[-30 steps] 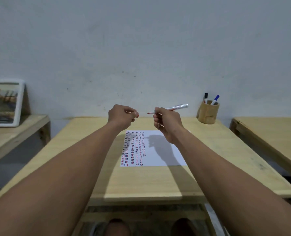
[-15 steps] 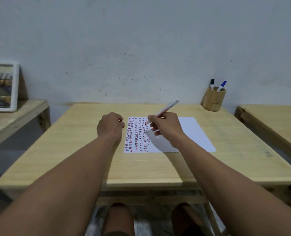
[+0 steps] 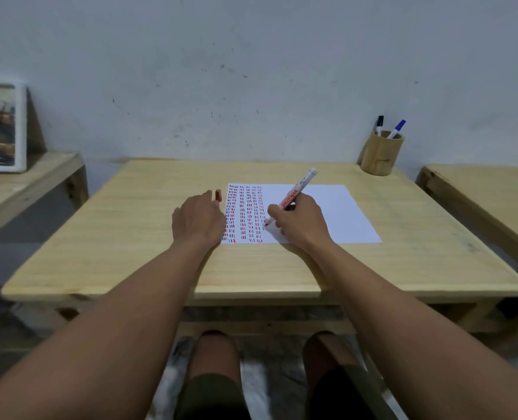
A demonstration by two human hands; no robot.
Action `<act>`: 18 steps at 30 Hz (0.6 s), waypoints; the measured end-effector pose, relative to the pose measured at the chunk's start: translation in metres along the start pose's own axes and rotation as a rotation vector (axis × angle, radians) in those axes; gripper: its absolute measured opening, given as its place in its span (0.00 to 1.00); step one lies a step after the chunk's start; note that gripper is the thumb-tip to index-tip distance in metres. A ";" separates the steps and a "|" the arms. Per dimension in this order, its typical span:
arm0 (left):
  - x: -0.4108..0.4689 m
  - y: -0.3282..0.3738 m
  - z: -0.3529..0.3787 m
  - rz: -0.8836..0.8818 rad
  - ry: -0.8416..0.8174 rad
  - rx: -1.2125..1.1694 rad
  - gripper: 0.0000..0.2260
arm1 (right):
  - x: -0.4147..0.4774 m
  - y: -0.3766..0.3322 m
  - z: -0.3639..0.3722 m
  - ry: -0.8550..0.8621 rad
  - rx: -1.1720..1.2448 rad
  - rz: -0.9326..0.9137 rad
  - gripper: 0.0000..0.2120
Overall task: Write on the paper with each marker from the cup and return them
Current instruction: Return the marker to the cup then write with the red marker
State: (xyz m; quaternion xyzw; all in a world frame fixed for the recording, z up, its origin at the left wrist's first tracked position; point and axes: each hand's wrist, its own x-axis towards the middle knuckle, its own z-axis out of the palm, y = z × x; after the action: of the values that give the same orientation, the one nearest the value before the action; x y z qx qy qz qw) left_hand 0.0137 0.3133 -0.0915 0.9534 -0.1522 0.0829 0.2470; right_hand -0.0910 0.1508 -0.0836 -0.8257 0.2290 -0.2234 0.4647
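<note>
A white sheet of paper (image 3: 336, 213) lies on the wooden table (image 3: 130, 237), its left part covered with columns of short red, blue and black dashes. My right hand (image 3: 300, 225) grips an uncapped red marker (image 3: 295, 194), tip touching the paper beside the last column. My left hand (image 3: 198, 219) rests at the paper's left edge, and the red cap (image 3: 218, 195) stands on the table just past its fingertips. A bamboo cup (image 3: 380, 154) at the table's far right corner holds a black marker (image 3: 379, 124) and a blue marker (image 3: 397, 128).
A framed picture (image 3: 0, 128) leans against the wall on a low bench at the left. Another wooden table (image 3: 487, 201) stands close on the right. The grey wall runs right behind the table. My knees show under the near edge.
Both hands came down from the air to the table. The red marker's tip dropped onto the paper, and the left hand set the red cap beside the sheet.
</note>
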 end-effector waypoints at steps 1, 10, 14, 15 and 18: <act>-0.001 -0.002 0.001 0.026 -0.028 0.052 0.18 | 0.000 0.000 0.001 -0.004 -0.016 -0.006 0.09; 0.002 -0.011 0.004 0.115 -0.174 0.218 0.20 | 0.000 0.002 0.003 -0.019 -0.065 -0.022 0.13; 0.001 -0.013 0.002 0.104 -0.217 0.262 0.23 | 0.000 0.001 0.003 -0.027 -0.073 -0.029 0.13; 0.000 -0.014 0.001 0.079 -0.234 0.273 0.23 | 0.000 0.001 0.003 -0.029 -0.077 -0.030 0.13; -0.001 -0.015 -0.002 0.026 -0.303 0.271 0.24 | -0.001 0.000 0.003 -0.038 -0.086 -0.036 0.13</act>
State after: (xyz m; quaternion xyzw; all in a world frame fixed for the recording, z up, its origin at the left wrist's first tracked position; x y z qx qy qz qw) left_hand 0.0175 0.3274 -0.0969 0.9774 -0.1874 -0.0384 0.0897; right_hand -0.0899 0.1531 -0.0855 -0.8529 0.2145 -0.2059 0.4291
